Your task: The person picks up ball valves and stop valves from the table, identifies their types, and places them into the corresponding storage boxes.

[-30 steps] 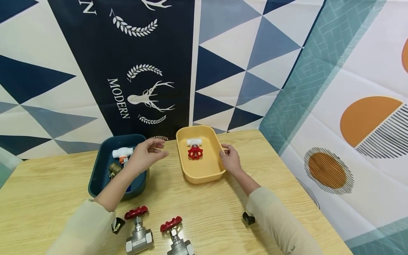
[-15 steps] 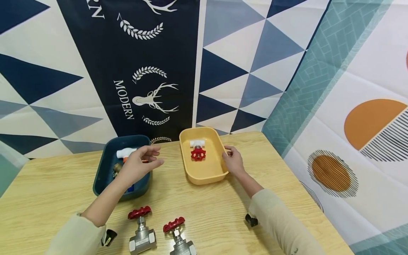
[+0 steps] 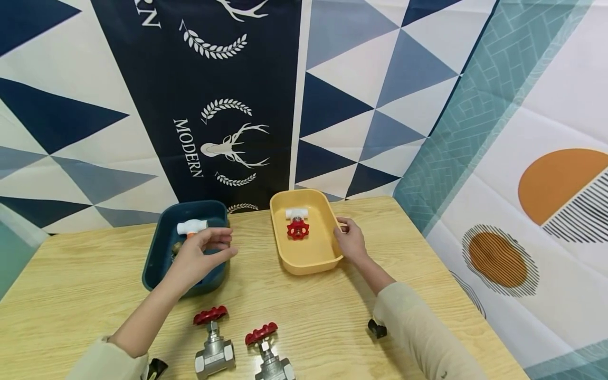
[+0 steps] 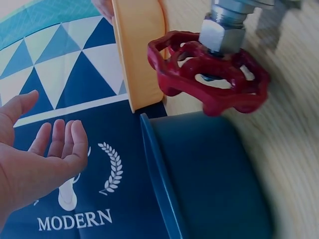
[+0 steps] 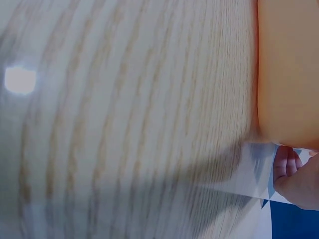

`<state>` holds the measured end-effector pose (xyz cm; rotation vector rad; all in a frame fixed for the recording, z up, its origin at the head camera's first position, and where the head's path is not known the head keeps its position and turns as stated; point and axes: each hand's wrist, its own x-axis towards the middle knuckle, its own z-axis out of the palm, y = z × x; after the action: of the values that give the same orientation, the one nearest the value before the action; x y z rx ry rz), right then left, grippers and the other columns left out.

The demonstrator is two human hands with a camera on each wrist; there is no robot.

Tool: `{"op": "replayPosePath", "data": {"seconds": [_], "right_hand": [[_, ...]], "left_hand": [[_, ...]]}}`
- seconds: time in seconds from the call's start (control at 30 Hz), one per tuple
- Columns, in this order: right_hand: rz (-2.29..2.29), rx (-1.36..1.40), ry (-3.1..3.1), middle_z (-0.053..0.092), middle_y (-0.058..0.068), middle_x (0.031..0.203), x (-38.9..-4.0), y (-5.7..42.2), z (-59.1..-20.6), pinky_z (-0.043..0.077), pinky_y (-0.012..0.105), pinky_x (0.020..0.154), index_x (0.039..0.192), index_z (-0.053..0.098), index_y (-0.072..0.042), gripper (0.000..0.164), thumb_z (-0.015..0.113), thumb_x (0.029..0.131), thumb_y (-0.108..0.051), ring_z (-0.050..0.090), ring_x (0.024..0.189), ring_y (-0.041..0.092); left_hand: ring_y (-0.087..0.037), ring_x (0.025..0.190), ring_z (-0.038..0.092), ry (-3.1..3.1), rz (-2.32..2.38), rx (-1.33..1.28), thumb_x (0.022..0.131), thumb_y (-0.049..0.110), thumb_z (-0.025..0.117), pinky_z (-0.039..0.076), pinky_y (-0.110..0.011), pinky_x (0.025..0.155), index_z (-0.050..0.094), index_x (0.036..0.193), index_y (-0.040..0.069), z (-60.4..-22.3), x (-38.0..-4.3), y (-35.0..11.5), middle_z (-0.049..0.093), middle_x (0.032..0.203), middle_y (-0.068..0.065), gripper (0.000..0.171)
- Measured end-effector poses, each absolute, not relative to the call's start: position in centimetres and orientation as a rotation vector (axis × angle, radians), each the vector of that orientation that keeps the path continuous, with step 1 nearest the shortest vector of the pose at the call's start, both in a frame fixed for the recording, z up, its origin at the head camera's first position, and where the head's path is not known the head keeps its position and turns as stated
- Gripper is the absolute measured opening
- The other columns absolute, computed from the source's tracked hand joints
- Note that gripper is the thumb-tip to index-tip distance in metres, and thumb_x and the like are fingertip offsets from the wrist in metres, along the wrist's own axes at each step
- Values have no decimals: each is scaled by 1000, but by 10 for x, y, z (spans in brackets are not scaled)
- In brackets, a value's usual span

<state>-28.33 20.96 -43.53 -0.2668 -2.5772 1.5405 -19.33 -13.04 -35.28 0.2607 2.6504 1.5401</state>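
Note:
My left hand (image 3: 197, 256) hovers over the right part of a dark teal bin (image 3: 148, 269), with fingers loosely bent and nothing between them. The left wrist view shows that hand (image 4: 45, 159) empty, thumb apart from the fingers. My right hand (image 3: 352, 240) grips the right rim of a yellow bin (image 3: 309, 268). Inside the yellow bin lie a red-handled valve (image 3: 297, 229) and a white pipe fitting (image 3: 296, 213). A white T-shaped fitting (image 3: 192, 227) with an orange part lies in the teal bin, beside a brass piece (image 3: 176, 249) partly hidden by my left hand.
Two steel gate valves with red handwheels stand at the table's front: the left valve (image 3: 215, 351) and the right valve (image 3: 272, 364). Patterned cloth (image 3: 332, 105) rises behind and to the right of the wooden table (image 3: 323, 327).
My left hand has drawn back left and slightly down, from the gap between the bins to over the teal bin. The right hand stays on the yellow bin; the head view has shifted slightly.

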Motion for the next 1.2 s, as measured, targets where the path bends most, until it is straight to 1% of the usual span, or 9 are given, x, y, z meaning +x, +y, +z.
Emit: {"op": "replayPosePath", "data": {"seconds": [0.13,0.37,0.43,0.67,0.9,1.03,1.2], "right_hand": [[1542,-270,-2573,52,11,95,-282,209,-435,42,21,64,127,54,-3,37,51,91,-13,51,81,16],[1539,-273,-2583,52,11,98,-284,209,-436,42,21,66,128,53,-4,38,51,92,-14,51,85,17],[1539,-277,-2585,52,12,99,-284,209,-436,42,21,66,128,53,-5,38,51,92,-14,51,86,18],[1536,-273,-2577,53,12,98,-284,209,-436,42,20,65,128,53,-4,38,50,91,-13,51,83,17],[1517,-287,-2586,52,11,96,-285,209,-437,42,20,65,128,54,-4,38,51,91,-13,51,83,17],[1503,-282,-2587,53,11,95,-285,210,-438,42,20,65,127,54,-3,38,51,91,-13,52,83,17],[1512,-271,-2587,52,11,95,-286,209,-437,42,20,65,127,54,-3,37,51,91,-13,51,82,16]], "left_hand": [[-23,106,58,2644,1551,243,86,33,66,50,-20,78,54,127,10,-355,-185,-138,59,122,-10,48],[-24,105,58,2653,1542,244,86,32,67,50,-20,76,54,127,8,-361,-171,-147,58,124,-14,49],[-24,105,58,2652,1532,215,86,32,67,50,-20,76,54,126,8,-363,-167,-148,58,124,-13,49],[-19,102,58,2632,1546,138,84,34,69,50,-20,75,55,125,10,-371,-151,-156,60,120,-10,49],[-18,101,58,2593,1599,101,83,28,70,49,-20,79,55,125,8,-380,-133,-162,60,120,-11,49],[-11,98,59,2565,1606,40,83,26,71,49,-20,78,55,125,6,-388,-126,-164,60,121,-12,49],[-11,97,57,2531,1615,-79,82,25,71,51,-21,76,55,124,6,-393,-117,-165,59,121,-13,49]]}}
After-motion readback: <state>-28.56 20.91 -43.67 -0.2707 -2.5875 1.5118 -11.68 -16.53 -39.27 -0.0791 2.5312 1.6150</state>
